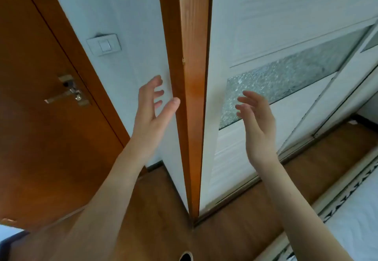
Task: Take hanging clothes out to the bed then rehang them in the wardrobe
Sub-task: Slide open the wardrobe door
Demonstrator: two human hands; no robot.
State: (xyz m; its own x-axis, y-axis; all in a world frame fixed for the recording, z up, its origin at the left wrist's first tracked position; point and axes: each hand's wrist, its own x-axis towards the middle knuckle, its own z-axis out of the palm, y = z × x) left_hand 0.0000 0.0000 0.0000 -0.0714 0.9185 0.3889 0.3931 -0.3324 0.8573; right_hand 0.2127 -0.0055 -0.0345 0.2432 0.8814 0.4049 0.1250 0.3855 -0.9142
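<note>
The wardrobe has a white sliding door (272, 36) with a frosted glass band (286, 81), and the door is closed. A brown wooden side panel (190, 76) frames its left edge. My left hand (151, 109) is raised with fingers spread, just left of that panel, holding nothing. In front of the sliding door my right hand (255, 117) is also raised with fingers apart and empty. No clothes or hangers are visible. A corner of the bed (356, 215) with white bedding shows at the lower right.
A brown room door (41, 128) with a metal handle (67, 93) stands on the left. A white light switch (104, 45) sits on the wall between that door and the wardrobe. Wooden floor (169, 230) runs below, narrow between wardrobe and bed.
</note>
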